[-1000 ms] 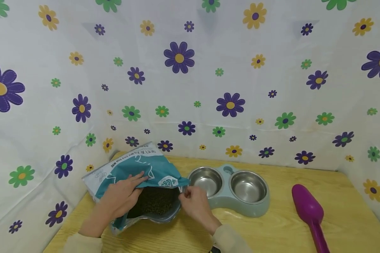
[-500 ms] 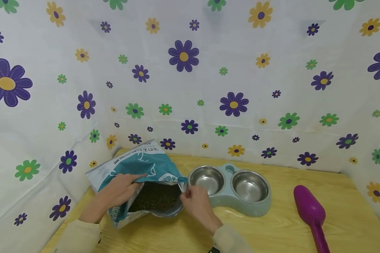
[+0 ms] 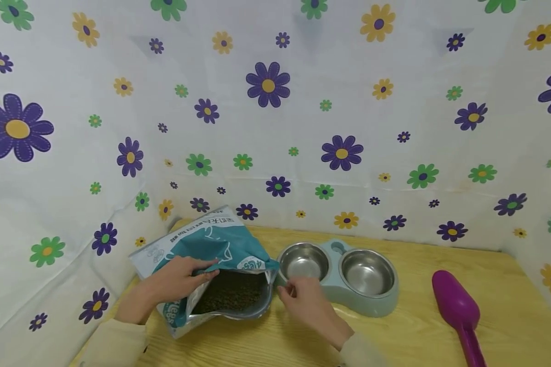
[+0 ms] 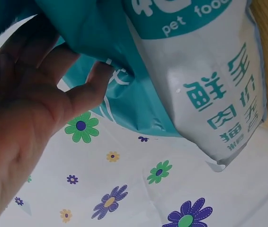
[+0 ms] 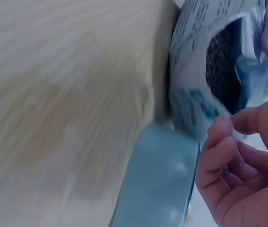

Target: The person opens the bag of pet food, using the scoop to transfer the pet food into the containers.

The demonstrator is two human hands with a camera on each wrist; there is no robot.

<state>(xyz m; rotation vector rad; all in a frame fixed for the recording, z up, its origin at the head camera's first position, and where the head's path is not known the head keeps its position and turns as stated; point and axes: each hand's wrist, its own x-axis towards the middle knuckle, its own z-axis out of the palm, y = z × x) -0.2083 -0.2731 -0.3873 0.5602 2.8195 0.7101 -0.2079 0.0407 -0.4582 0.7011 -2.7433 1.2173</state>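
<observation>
A teal and white pet food bag (image 3: 211, 246) lies at the left of the table, its mouth spread toward me. Brown kibble (image 3: 231, 295) shows inside. My left hand (image 3: 174, 280) pinches the upper edge of the mouth; in the left wrist view its fingertips (image 4: 101, 78) press into the teal film. My right hand (image 3: 309, 306), fingers loosely curled, hovers just right of the bag's corner and in front of the double pet bowl (image 3: 362, 307). Nothing shows between its fingers in the right wrist view, where the bag (image 5: 191, 90) lies just beyond the fingertips.
The blue-grey bowl stand carries two steel bowls, the left (image 3: 304, 261) beside the bag and the right (image 3: 367, 273). A purple scoop (image 3: 456, 300) lies at the right of the wooden table (image 3: 413, 336). Flower-printed sheeting (image 3: 303, 122) encloses the back and sides.
My right hand has let go of the bag's right corner and moved right. My left hand has shifted from lying on the bag to its upper edge. The mouth looks wider.
</observation>
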